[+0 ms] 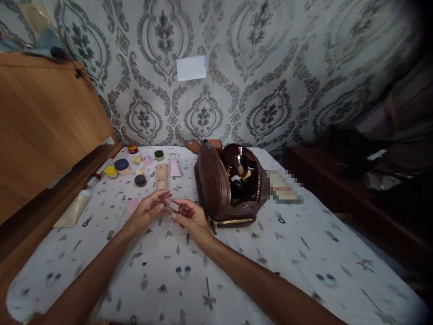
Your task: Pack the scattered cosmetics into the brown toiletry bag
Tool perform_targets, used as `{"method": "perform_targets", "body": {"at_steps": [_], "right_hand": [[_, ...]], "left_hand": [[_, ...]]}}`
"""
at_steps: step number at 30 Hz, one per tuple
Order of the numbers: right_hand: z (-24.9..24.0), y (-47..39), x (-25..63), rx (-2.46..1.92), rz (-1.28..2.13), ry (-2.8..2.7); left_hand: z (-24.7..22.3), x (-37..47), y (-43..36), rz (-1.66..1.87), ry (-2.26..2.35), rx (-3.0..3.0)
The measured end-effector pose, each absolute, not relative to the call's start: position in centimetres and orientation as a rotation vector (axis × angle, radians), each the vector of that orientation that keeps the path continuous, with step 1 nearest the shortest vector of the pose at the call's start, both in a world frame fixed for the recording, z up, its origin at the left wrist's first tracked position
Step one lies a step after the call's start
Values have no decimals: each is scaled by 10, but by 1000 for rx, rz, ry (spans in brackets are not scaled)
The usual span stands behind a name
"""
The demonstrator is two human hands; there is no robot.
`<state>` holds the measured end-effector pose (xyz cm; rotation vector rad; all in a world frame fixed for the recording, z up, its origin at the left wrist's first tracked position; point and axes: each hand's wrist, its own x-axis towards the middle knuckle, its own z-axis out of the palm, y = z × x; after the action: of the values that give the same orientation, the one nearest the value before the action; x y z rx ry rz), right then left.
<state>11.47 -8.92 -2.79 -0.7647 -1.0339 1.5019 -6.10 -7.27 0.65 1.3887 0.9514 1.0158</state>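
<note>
Both hands meet at a small clear, pinkish container (173, 206) in front of the brown bag. My left hand (148, 211) grips its left end between thumb and fingers. The right end is pinched by my right hand (193, 220). The brown leather bag (211, 180) stands unzipped just right of my right hand, with small bottles and other items inside. Behind my hands lie a beige tube (162, 176) and a pink tube (175, 166). Something flat and pink (134, 205) is partly covered by my left hand.
Several small jars, including a blue-lidded one (122, 166), sit at the back left. A cream tube (73, 209) lies near the wooden edge. Brown items (194, 146) rest behind the bag; a blurred-out flat item (284, 187) is right of it.
</note>
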Motion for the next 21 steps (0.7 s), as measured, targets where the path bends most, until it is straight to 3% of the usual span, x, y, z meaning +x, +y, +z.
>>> {"method": "perform_targets", "body": {"at_steps": [10,21], "right_hand": [[-25,-95,116,-656,1552,-1133],[-23,-94,116,-631,1588,-1006]], "left_hand": [[20,-50,-84,1099,953,1096],[27,-47,-81,1012,1100,1465]]}}
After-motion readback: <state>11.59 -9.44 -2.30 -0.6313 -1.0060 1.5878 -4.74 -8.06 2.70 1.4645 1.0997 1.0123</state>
